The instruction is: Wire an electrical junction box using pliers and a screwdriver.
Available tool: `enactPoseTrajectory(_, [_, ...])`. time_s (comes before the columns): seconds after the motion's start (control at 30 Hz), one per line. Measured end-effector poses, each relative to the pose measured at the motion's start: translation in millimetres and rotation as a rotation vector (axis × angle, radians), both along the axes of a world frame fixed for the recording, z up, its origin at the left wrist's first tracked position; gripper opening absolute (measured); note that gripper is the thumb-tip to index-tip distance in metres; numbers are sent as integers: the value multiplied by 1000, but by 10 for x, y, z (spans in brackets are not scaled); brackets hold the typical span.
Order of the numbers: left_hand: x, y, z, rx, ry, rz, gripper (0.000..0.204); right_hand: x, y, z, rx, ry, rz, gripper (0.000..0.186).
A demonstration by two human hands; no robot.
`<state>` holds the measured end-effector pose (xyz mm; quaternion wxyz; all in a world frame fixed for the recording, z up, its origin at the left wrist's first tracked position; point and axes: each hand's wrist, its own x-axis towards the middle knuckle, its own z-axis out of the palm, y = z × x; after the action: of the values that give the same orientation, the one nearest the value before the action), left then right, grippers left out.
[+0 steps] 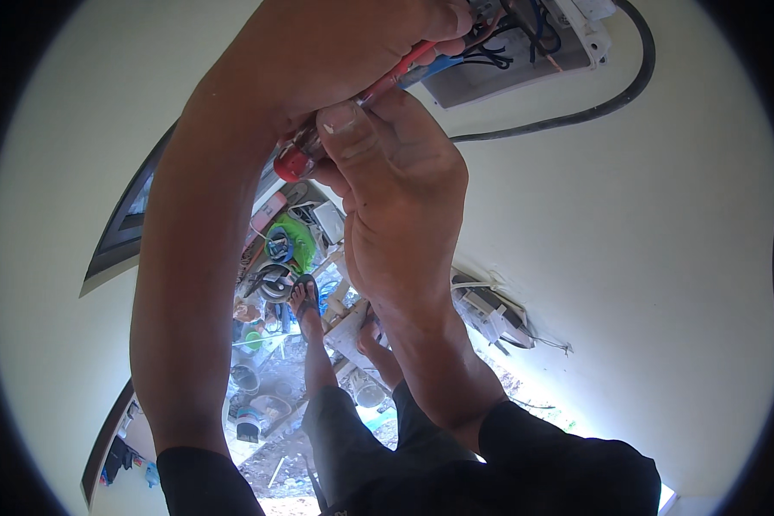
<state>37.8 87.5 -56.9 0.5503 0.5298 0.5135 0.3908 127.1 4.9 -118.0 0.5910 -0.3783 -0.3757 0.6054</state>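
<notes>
My left hand [365, 43] reaches across the top, fingers closed beside the tip of a red-shafted screwdriver [387, 80] and some wires; what they pinch is partly hidden. Below it, my right hand [396, 185] is closed on the screwdriver's clear, red-capped handle, thumb along it. A wall-mounted junction box [512, 82] at the upper right holds black, blue [432, 69] and copper-coloured wires. A thick grey cable [619, 101] loops from it down along the pale wall.
A dark-framed window [116, 236] is on the left. Far below, my sandalled foot [305, 297] is among wooden planks [348, 331], a green bag [297, 236], buckets [245, 378] and cluttered tools. A grey fitting [490, 314] with loose wires lies at the wall's lower edge.
</notes>
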Motion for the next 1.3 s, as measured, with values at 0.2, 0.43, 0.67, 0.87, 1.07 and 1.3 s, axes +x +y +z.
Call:
enactPoseTrajectory(0.2, [-52, -113, 79, 195, 130, 56, 20, -50, -15, 23, 41, 13, 31, 19])
enactPoseTrajectory(0.43, [-30, -39, 26, 169, 90, -16, 22, -2, 17, 14, 10, 37, 14, 24])
enactPoseTrajectory(0.67, [-109, -20, 249, 135, 323, -74, 21, -153, -9, 155, -36, 132, 13, 30])
enactPoseTrajectory(0.87, [10, 44, 345, -23, 475, -62, 20, -224, 4, 164, -75, 276, -34, 29])
enactPoseTrajectory(1.07, [-24, 154, 395, -45, 353, -150, 19, -310, -87, 207, -152, 412, -18, 31])
enactPoseTrajectory(1.3, [1, 227, 528, -190, 501, -128, 17, -441, -100, 361, -181, 801, -78, 31])
